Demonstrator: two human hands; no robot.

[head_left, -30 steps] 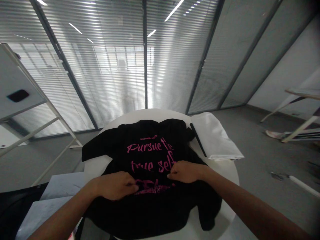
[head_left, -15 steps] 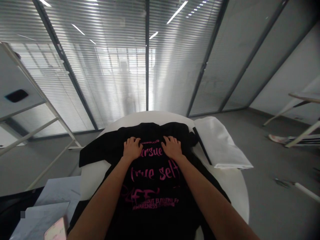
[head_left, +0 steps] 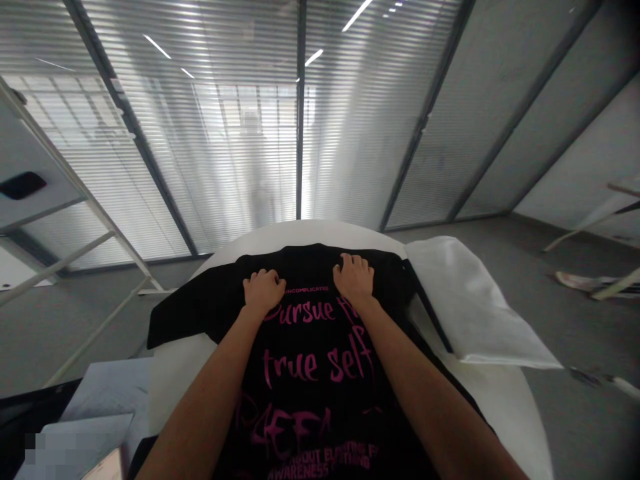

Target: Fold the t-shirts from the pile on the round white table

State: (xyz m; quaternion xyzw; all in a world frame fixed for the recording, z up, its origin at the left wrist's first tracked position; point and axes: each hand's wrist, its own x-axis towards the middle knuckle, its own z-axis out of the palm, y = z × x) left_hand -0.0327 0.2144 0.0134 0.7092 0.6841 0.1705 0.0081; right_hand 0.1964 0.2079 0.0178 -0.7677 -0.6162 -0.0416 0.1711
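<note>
A black T-shirt with pink lettering lies spread over a round white table. Its left sleeve stretches out flat, while the right side by the shoulder looks bunched or tucked at the edge. My left hand rests on the cloth left of the small top line of print, fingers slightly bent and apart. On the other side of that line, nearer the collar, my right hand lies palm down on the shirt with its fingers extended. Both forearms cover parts of the shirt's sides.
A folded white cloth or bag lies at the table's right, overhanging the edge. Papers and a phone are at the lower left. A white-framed stand rises at left. Glass partitions with blinds stand behind.
My right hand has moved right and slightly farther away, and the shirt's right shoulder is spread wider. My left hand has barely moved. The view has shifted a little.
</note>
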